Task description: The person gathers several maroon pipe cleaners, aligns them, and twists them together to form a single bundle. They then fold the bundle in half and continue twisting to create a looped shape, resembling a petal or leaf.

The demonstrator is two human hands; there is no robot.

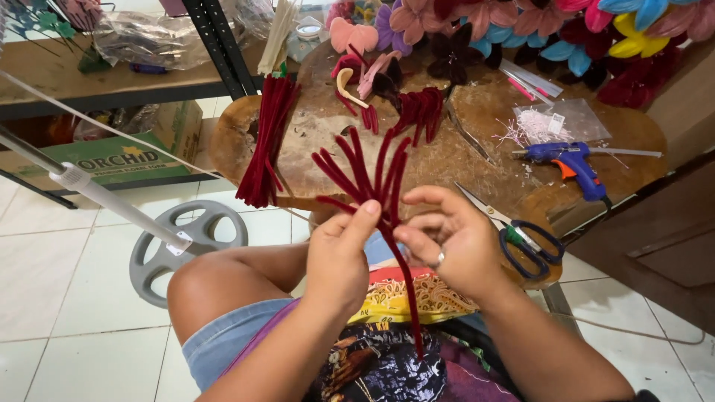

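Both hands – left [341,257], right [447,242] – pinch the dark red pipe-cleaner bunch [370,175] between them, stems fanning upward

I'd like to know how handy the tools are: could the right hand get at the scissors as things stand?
Probably yes: the scissors lie uncovered on the table edge beside the right hand, though it now pinches pipe cleaners.

A green-printed brown cardboard box [112,152] stands under the dark shelf at left, a crumpled clear plastic bag [145,37] lies on that shelf, and a small clear packet with white label [555,123] lies on the wooden table.
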